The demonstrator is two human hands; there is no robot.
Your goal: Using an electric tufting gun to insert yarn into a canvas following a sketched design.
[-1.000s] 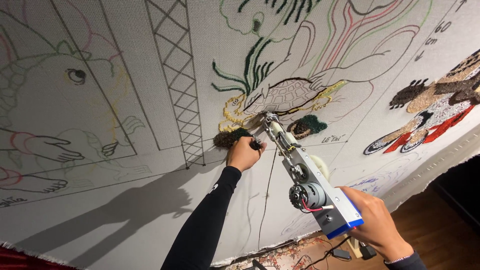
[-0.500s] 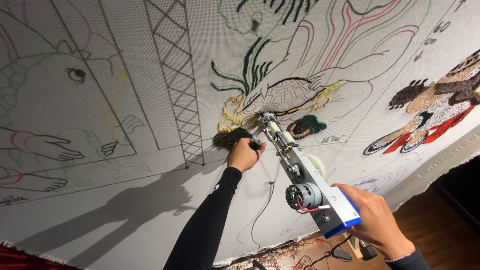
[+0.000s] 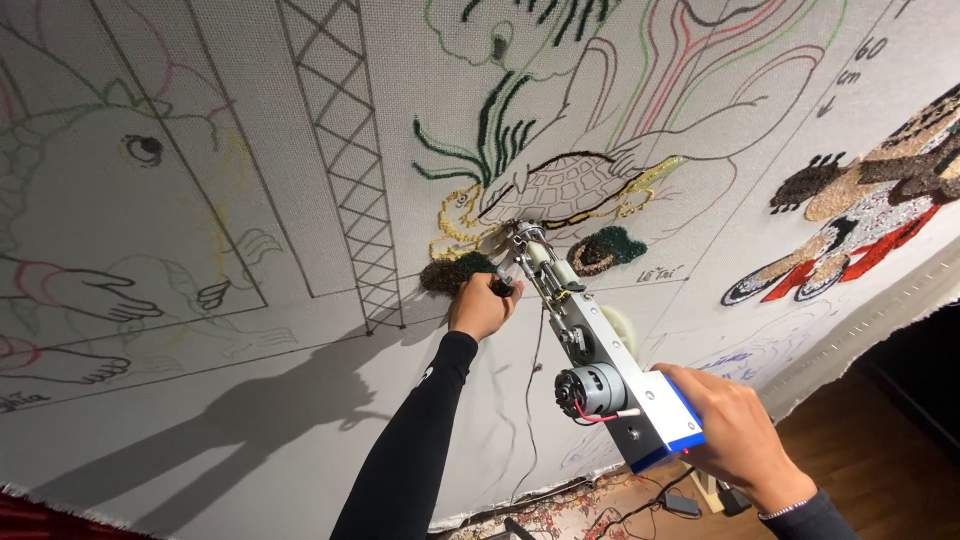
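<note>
A large pale tufting cloth with drawn outlines fills the view. I hold a tufting gun against it, its needle tip at a yellow tufted line beside a drawn turtle. My left hand grips the gun's front handle, next to a dark green tufted patch. My right hand is closed around the blue rear grip. A thin yarn strand hangs down from the gun.
Another dark tufted patch sits right of the needle. A colourful tufted figure lies at the far right. A drawn lattice tower stands left of centre. Wood floor, cables and a patterned rug edge show below the cloth.
The gun's rear end and my right hand have shifted slightly lower; the needle tip stays at about the same spot on the cloth.
</note>
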